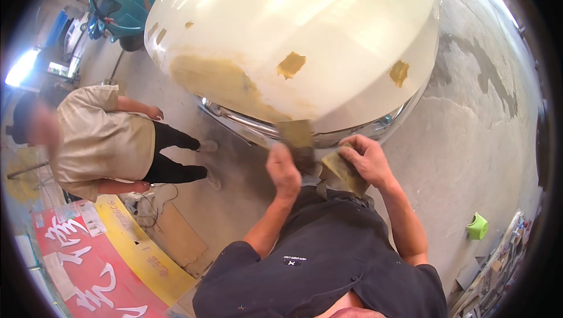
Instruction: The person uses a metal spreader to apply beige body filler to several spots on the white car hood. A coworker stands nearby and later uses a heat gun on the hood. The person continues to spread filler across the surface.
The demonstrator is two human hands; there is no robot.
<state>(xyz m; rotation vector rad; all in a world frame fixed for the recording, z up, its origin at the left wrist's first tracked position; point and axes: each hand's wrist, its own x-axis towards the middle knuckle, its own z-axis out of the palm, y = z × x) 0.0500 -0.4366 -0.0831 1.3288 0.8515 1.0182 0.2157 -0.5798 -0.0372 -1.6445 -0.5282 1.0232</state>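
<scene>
In front of my body, my left hand [284, 171] grips a flat, squarish putty spreader [296, 133], olive-brown and a little blurred, held upright by the car's front edge. My right hand [369, 161] is closed on another flat spreader [345, 171], smeared with yellowish putty and tilted down to the left. The two pieces are apart. Just beyond them is the white car bonnet [346, 19]. A broad tan putty area [217, 80] covers its front left corner, and smaller patches, such as a putty patch [291, 65], dot the paint.
To the left stands another person [105, 136] in a beige shirt, arms lowered. A teal three-wheeled vehicle [123, 1] is at the far left. A red and yellow sign panel [105, 259] lies near left, with a green stool [477, 226] on the concrete floor at right.
</scene>
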